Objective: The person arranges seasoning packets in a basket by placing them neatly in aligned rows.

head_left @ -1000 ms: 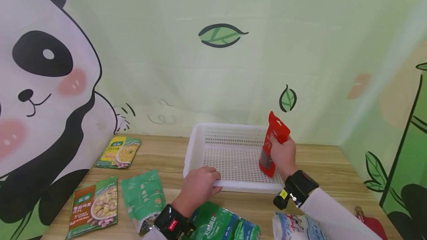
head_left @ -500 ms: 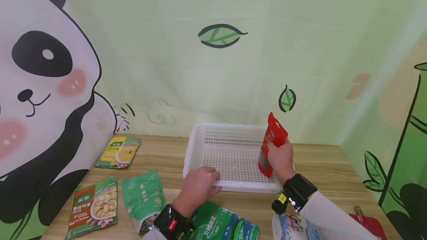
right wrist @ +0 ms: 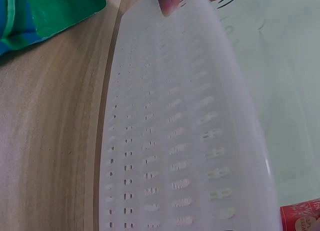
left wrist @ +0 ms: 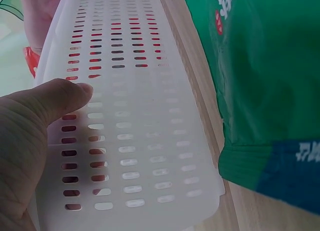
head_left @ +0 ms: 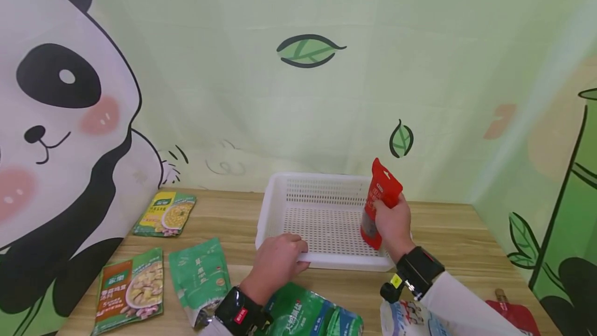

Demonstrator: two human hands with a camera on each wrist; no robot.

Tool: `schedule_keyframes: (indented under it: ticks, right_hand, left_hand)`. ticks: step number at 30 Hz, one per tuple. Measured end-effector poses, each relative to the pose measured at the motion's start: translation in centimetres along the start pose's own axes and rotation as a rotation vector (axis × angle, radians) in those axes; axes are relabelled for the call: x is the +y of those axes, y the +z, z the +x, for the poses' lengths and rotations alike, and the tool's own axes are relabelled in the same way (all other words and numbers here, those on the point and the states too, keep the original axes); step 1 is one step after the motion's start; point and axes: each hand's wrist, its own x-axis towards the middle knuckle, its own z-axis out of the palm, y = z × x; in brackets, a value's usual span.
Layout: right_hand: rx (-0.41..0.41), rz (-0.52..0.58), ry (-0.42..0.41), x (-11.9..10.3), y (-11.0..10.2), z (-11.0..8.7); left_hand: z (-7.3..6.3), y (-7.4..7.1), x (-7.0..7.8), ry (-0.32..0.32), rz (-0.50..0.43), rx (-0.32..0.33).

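A white perforated plastic basket (head_left: 345,262) stands on the wooden table. My left hand (head_left: 279,258) grips its front rim, with the thumb (left wrist: 55,98) lying on the outer wall in the left wrist view. In my right hand (head_left: 395,224) is a red packet (head_left: 386,183) with a hang hole at its top and a grey see-through lower part. I hold it upright, slightly tilted, inside the basket's right end. Its lower end is at or near the basket floor; whether it touches I cannot tell. The right wrist view shows only an edge of the packet (right wrist: 302,216).
Left of the basket lie a yellow-green soup packet (head_left: 165,214), a brown-green packet (head_left: 130,290) and a green pouch (head_left: 200,276). In front are a larger green pouch (head_left: 298,312), a white-blue bag (head_left: 412,318) and a red spouted pouch (head_left: 515,315). A printed curtain (head_left: 308,118) hangs behind.
My right hand has shifted slightly left with the red packet, which now stands a little lower. The left hand and the basket have stayed in place.
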Motion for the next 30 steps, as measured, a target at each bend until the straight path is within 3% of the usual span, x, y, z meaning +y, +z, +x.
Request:
schedule_keyframes:
  ticks: [17, 30]
  right_hand:
    - [0.017, -0.193, -0.070, 0.02, 0.17, -0.48]
    - [-0.042, -0.145, -0.114, 0.48, 0.53, -0.48]
  left_hand:
    - [-0.04, 0.19, -0.13, -0.002, -0.004, 0.005]
    - [-0.02, 0.18, -0.01, 0.001, -0.012, 0.013]
